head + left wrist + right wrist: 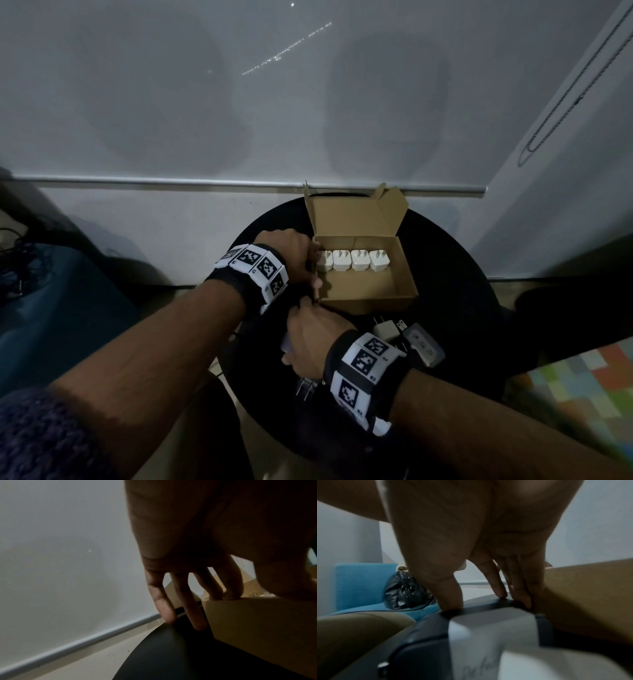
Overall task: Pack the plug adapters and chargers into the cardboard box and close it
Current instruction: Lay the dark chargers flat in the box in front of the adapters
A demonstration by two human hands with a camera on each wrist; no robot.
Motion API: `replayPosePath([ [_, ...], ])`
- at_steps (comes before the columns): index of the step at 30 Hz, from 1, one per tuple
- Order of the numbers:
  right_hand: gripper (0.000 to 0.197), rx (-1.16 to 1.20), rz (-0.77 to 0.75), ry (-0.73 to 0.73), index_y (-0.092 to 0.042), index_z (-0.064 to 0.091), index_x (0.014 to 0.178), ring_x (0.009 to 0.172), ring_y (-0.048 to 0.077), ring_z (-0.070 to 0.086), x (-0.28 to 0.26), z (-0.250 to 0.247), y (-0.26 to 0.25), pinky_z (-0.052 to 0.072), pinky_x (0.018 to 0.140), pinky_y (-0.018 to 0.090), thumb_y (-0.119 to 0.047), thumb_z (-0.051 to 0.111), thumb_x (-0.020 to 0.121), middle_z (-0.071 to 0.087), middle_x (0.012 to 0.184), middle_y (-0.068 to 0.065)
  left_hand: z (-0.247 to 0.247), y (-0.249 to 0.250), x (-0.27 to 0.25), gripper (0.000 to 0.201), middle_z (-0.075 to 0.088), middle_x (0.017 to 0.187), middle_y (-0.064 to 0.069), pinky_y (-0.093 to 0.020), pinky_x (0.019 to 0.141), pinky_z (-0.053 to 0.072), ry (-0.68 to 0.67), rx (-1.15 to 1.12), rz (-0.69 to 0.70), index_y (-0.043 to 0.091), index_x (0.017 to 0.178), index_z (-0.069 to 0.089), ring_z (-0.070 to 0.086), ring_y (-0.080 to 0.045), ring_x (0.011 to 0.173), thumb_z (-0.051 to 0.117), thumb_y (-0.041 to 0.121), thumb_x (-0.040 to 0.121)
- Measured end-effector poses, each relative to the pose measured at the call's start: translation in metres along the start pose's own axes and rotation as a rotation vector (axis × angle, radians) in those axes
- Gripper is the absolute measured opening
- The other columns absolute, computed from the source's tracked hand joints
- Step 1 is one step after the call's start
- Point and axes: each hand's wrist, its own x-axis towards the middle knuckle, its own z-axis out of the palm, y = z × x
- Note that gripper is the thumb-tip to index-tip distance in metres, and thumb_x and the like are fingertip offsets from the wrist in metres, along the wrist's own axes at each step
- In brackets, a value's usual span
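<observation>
An open cardboard box [366,291] stands on a round black table [462,274], its lid flap upright at the back. Several white chargers [351,260] stand in a row along its far wall. My left hand [317,265] grips the box's left wall [257,622], with two fingers [221,586] inside and the thumb on the rim. My right hand [301,329] is at the near-left corner [590,595], its straight fingers [498,586] touching the table. Loose by my right wrist lie a white charger [384,329], a grey adapter [423,344] and another charger [488,635].
The table stands close to a pale wall with a metal rail [205,181]. A blue chair [68,308] is on the left, with a black bag [406,592] on it. A coloured mat [582,394] covers the floor at the right.
</observation>
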Motion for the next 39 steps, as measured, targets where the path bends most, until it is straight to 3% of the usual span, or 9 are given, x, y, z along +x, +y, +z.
replayPosePath([
  [10, 0.061, 0.118, -0.013, 0.046, -0.009, 0.057, 0.110, 0.098, 0.027, 0.056, -0.015, -0.035, 0.017, 0.051, 0.078, 0.037, -0.041, 0.077, 0.062, 0.055, 0.109, 0.008, 0.001, -0.004, 0.003, 0.033, 0.054, 0.137, 0.015, -0.043, 0.095, 0.047, 0.043, -0.177, 0.019, 0.038, 0.108, 0.071, 0.056, -0.016, 0.120, 0.068, 0.051, 0.078],
  [13, 0.067, 0.247, 0.022, 0.153, -0.017, 0.060, 0.111, 0.098, 0.022, 0.059, -0.029, -0.060, 0.041, 0.052, 0.082, 0.038, -0.049, 0.075, 0.054, 0.059, 0.108, 0.001, 0.002, -0.007, 0.002, 0.038, 0.045, 0.147, 0.018, -0.043, 0.098, 0.047, 0.033, -0.199, 0.017, 0.039, 0.111, 0.072, 0.053, -0.017, 0.126, 0.067, 0.050, 0.074],
  [16, 0.056, 0.252, 0.151, 0.252, -0.023, 0.065, 0.105, 0.094, 0.017, 0.059, -0.031, -0.086, 0.075, 0.051, 0.081, 0.033, -0.047, 0.076, 0.057, 0.061, 0.102, -0.003, 0.003, -0.006, 0.002, 0.046, 0.060, 0.135, 0.014, -0.041, 0.094, 0.049, 0.027, -0.206, -0.045, 0.043, 0.113, 0.069, 0.061, -0.020, 0.116, 0.072, 0.057, 0.069],
  [20, 0.052, 0.263, 0.226, 0.160, -0.018, 0.067, 0.105, 0.097, 0.016, 0.061, -0.006, -0.089, 0.110, 0.052, 0.077, 0.030, -0.040, 0.082, 0.061, 0.065, 0.102, -0.002, 0.002, 0.003, 0.003, 0.049, 0.067, 0.121, 0.006, -0.041, 0.090, 0.051, 0.055, -0.184, -0.089, 0.037, 0.116, 0.067, 0.064, -0.024, 0.108, 0.075, 0.054, 0.071],
  [26, 0.063, 0.283, 0.176, 0.024, -0.024, 0.062, 0.118, 0.108, 0.012, 0.059, 0.019, -0.068, 0.119, 0.045, 0.080, 0.020, -0.038, 0.085, 0.061, 0.062, 0.116, -0.008, 0.009, 0.001, 0.002, 0.044, 0.061, 0.135, 0.007, -0.040, 0.086, 0.048, 0.070, -0.161, -0.063, 0.037, 0.119, 0.065, 0.063, -0.025, 0.112, 0.064, 0.054, 0.079],
  [31, 0.060, 0.272, 0.092, -0.009, -0.024, 0.059, 0.118, 0.071, -0.004, 0.048, 0.026, -0.066, 0.117, 0.035, 0.056, 0.007, -0.029, 0.084, 0.063, 0.053, 0.106, -0.011, 0.010, 0.001, 0.004, 0.052, 0.059, 0.138, 0.007, -0.038, 0.086, 0.045, 0.063, -0.158, -0.068, 0.034, 0.124, 0.064, 0.062, -0.024, 0.116, 0.069, 0.055, 0.077],
  [34, 0.058, 0.245, 0.065, -0.031, -0.022, 0.058, 0.118, 0.064, -0.008, 0.041, 0.026, -0.069, 0.119, 0.035, 0.048, 0.000, -0.025, 0.084, 0.066, 0.048, 0.094, -0.016, 0.009, 0.001, 0.007, 0.053, 0.058, 0.139, 0.007, -0.039, 0.087, 0.047, 0.049, -0.149, -0.064, 0.035, 0.125, 0.063, 0.061, -0.024, 0.117, 0.069, 0.057, 0.077],
  [36, 0.059, 0.234, 0.057, -0.059, -0.023, 0.058, 0.120, 0.072, -0.004, 0.047, 0.026, -0.069, 0.119, 0.034, 0.054, 0.002, -0.026, 0.084, 0.066, 0.051, 0.096, -0.016, 0.009, 0.001, 0.008, 0.054, 0.059, 0.138, 0.007, -0.039, 0.086, 0.047, 0.054, -0.131, -0.066, 0.035, 0.124, 0.064, 0.061, -0.025, 0.116, 0.069, 0.058, 0.076],
  [39, 0.060, 0.216, 0.023, -0.130, -0.020, 0.060, 0.123, 0.105, 0.012, 0.056, 0.033, -0.065, 0.116, 0.042, 0.082, 0.017, -0.026, 0.084, 0.068, 0.059, 0.121, -0.005, 0.010, 0.002, 0.008, 0.055, 0.059, 0.138, 0.007, -0.039, 0.086, 0.048, 0.070, -0.105, -0.063, 0.035, 0.123, 0.064, 0.062, -0.025, 0.115, 0.068, 0.060, 0.074],
])
